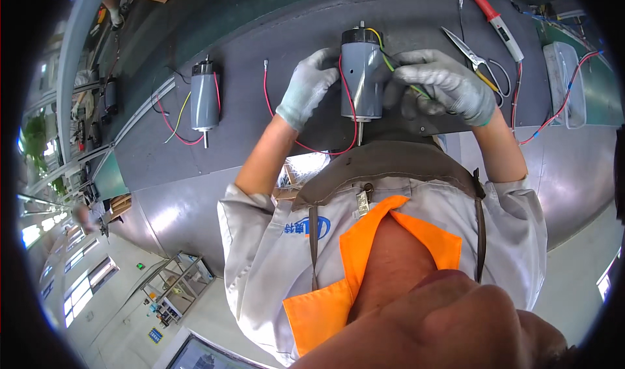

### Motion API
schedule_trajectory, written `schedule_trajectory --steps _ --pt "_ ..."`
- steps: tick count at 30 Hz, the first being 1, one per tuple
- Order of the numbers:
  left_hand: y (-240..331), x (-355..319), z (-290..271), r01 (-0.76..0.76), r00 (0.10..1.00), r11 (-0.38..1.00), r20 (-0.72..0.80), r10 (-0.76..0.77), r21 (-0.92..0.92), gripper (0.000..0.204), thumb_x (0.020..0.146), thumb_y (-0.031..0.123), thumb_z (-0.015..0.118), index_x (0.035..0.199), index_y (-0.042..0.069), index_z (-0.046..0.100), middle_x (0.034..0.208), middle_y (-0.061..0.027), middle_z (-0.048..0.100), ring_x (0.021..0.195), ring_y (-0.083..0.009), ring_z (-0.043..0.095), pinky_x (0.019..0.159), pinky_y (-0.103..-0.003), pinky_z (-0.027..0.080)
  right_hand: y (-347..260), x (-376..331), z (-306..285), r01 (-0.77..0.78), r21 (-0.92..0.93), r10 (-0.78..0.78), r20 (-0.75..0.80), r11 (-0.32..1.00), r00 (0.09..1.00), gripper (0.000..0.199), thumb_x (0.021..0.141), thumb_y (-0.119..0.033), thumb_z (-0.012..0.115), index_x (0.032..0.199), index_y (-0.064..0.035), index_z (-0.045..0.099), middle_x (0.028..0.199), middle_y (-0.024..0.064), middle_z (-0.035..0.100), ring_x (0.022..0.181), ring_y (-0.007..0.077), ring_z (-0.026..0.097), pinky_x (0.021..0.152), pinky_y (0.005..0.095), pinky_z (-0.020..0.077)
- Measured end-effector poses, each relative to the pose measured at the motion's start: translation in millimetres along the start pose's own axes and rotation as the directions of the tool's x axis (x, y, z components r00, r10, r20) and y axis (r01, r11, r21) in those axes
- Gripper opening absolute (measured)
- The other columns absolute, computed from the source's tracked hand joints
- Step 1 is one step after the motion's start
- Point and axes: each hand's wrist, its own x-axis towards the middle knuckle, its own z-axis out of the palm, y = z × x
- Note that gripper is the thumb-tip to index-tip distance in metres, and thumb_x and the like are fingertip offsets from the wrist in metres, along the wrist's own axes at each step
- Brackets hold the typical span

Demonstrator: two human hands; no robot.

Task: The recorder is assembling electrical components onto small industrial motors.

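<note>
At the far left, the room opens past a pale metal frame (pixel 65 76), with green plants (pixel 32 144) beyond it and, lower down, bright windows (pixel 79 298) in a light wall. A metal rack (pixel 176 284) with things on its shelves stands on that side of the room. The bench carries a dark grey mat (pixel 241 63), its edges bowed by the lens, above a shiny grey metal surface (pixel 170 203). On the mat's left part lies a second motor (pixel 204 105), grey with a black end, a red wire and a yellow-green wire beside it. Next, a red lead (pixel 266 95) runs over the mat. The left hand (pixel 309 87), in a pale glove, has its fingers bent at the near motor's left side; whether it grips, I cannot tell. That grey motor (pixel 362 85) lies at the middle of the mat, between both hands, its shaft toward the person. The right hand (pixel 448 85), also gloved, pinches a yellow-green wire (pixel 388 63) just beside the motor. Farther right lie open scissors (pixel 465 46), a red-and-white tool (pixel 482 1) on a cable, and a clear plastic tray (pixel 555 85)
</note>
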Motion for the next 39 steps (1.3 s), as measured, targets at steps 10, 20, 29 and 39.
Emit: schedule_trajectory --steps 10,20,29,39 --pt "63 -5 -15 0.246 0.966 0.911 0.159 -0.203 -0.332 0.042 0.094 0.032 0.067 0.121 -0.001 0.062 0.101 -0.0111 0.067 0.091 -0.0198 0.064 0.081 -0.036 0.052 46 57 77 0.271 -0.955 -0.394 0.204 0.122 0.896 0.026 0.096 -0.026 0.056 0.098 -0.0003 0.059 0.089 0.0216 0.07 0.079 0.036 0.07 0.07 0.0431 0.0557" --pt "9 32 -56 0.329 0.917 0.944 0.238 -0.321 0.003 0.035 0.087 0.01 0.066 0.12 -0.002 0.061 0.096 -0.0049 0.068 0.087 -0.0106 0.063 0.076 -0.027 0.051 10 49 54 0.55 -0.761 -0.691 0.191 0.344 0.697 0.042 0.097 -0.044 0.058 0.106 -0.0038 0.067 0.091 0.0164 0.07 0.085 0.0335 0.069 0.075 0.0418 0.0546" --pt "43 24 -48 0.323 0.926 0.943 0.178 -0.332 0.082 0.031 0.088 0.008 0.065 0.118 0.0 0.062 0.08 -0.0023 0.063 0.062 -0.0096 0.058 0.053 -0.023 0.045 15 40 -13 0.515 0.22 -0.453 -0.278 0.828 0.847 0.031 0.1 -0.031 0.061 0.108 -0.0019 0.067 0.092 0.0096 0.073 0.078 0.014 0.068 0.068 0.0273 0.0533" --pt "28 17 -19 -0.226 0.97 0.554 0.133 0.204 0.802 0.032 0.102 0.036 0.049 0.106 0.008 0.064 0.089 -0.0248 0.065 0.088 -0.0452 0.063 0.072 -0.053 0.049 41 71 -34 0.226 0.877 -0.742 0.193 0.424 0.642 0.072 0.101 -0.064 0.032 0.113 -0.0021 0.067 0.09 0.0145 0.07 0.071 0.0258 0.062 0.054 0.0313 0.0384"
